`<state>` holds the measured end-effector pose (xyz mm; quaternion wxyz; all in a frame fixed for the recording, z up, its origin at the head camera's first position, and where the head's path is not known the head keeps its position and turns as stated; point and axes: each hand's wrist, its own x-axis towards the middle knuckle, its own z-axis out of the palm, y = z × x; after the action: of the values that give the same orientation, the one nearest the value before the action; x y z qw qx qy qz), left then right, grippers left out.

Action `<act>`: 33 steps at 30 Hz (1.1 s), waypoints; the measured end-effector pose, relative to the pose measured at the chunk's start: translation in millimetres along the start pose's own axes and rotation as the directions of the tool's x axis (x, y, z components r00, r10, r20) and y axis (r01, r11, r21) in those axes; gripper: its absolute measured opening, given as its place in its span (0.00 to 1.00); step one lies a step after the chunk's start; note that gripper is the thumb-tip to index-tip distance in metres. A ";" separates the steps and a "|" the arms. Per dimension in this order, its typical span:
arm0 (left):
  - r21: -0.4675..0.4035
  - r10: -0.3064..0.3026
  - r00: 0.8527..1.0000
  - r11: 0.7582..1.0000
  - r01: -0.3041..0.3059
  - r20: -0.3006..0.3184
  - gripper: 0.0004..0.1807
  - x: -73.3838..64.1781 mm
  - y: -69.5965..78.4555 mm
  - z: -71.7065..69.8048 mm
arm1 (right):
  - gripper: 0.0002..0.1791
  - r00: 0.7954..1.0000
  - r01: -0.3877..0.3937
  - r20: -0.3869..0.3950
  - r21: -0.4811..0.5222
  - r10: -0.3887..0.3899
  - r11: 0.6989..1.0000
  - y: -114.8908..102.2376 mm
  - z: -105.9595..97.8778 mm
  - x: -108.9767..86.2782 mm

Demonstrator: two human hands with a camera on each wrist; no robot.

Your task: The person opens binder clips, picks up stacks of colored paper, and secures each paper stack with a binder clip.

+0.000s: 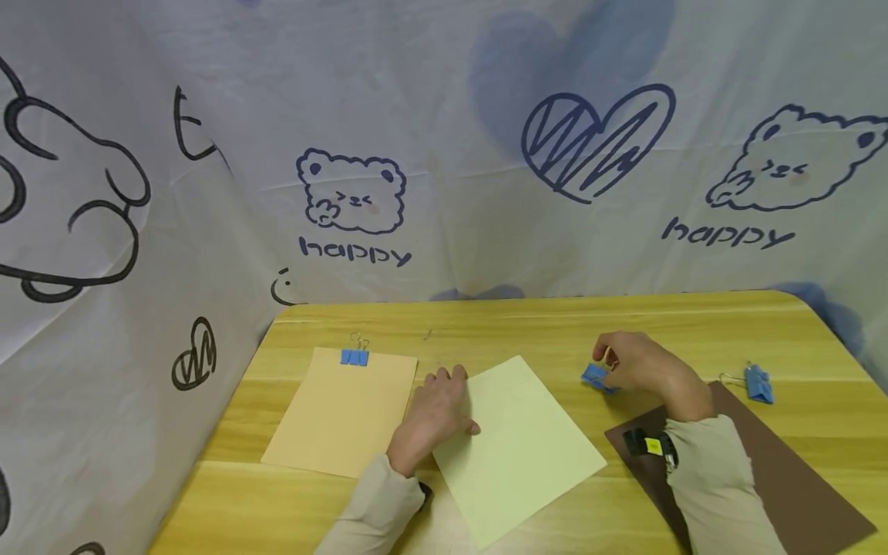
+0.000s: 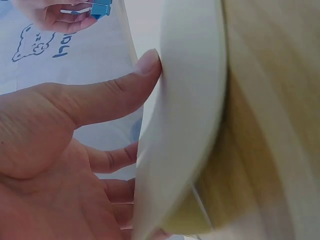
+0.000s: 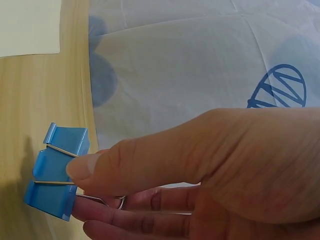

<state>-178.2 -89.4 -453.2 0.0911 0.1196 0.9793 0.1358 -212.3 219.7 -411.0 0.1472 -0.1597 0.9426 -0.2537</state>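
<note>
With thumb and fingers my right hand (image 1: 641, 366) pinches a blue binder clip (image 1: 598, 378) by its wire handles, above the table beyond the dark brown sheet (image 1: 770, 470). The right wrist view shows the thumb on the blue clip's handle (image 3: 62, 172), with the fingers behind. My left hand (image 1: 433, 416) holds the left edge of a pale yellow sheet (image 1: 520, 455). Seen from the left wrist, that paper (image 2: 190, 100) bends up, the thumb at its edge and the other fingertips hidden behind it.
On the left lies a light orange sheet (image 1: 340, 424) with a blue binder clip (image 1: 354, 357) on its top edge. Another blue binder clip (image 1: 758, 384) sits near the brown sheet's far corner. A printed cloth (image 1: 444, 177) hangs behind the wooden table (image 1: 499, 324).
</note>
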 end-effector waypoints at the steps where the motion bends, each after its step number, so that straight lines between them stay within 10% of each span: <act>1: -0.004 0.003 1.000 1.000 -0.003 -0.001 0.43 0.0 0.1 -0.1 | 0.15 1.000 -0.001 0.003 0.002 0.001 1.000 0.1 0.0 0.1; 8: -0.064 0.010 1.000 0.998 -0.008 0.020 0.45 0.2 1.8 -0.2 | 0.16 1.000 -0.021 0.016 0.010 0.021 1.000 0.8 -0.6 -0.8; 19: -0.112 0.087 0.996 0.990 -0.090 -0.032 0.16 -0.1 -6.2 -2.6 | 0.21 1.000 -0.017 0.008 -0.003 0.017 1.000 0.9 -2.1 -1.1; 33: -0.355 0.177 0.979 0.913 -0.203 -0.104 0.12 7.3 -30.6 -10.6 | 0.20 1.000 -0.002 0.018 -0.032 0.002 0.999 5.3 -5.4 -2.5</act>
<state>-193.9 -118.7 -453.0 0.0637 0.1904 0.9235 0.3268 -213.2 227.3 -408.8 0.1536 -0.1633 0.9453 -0.2371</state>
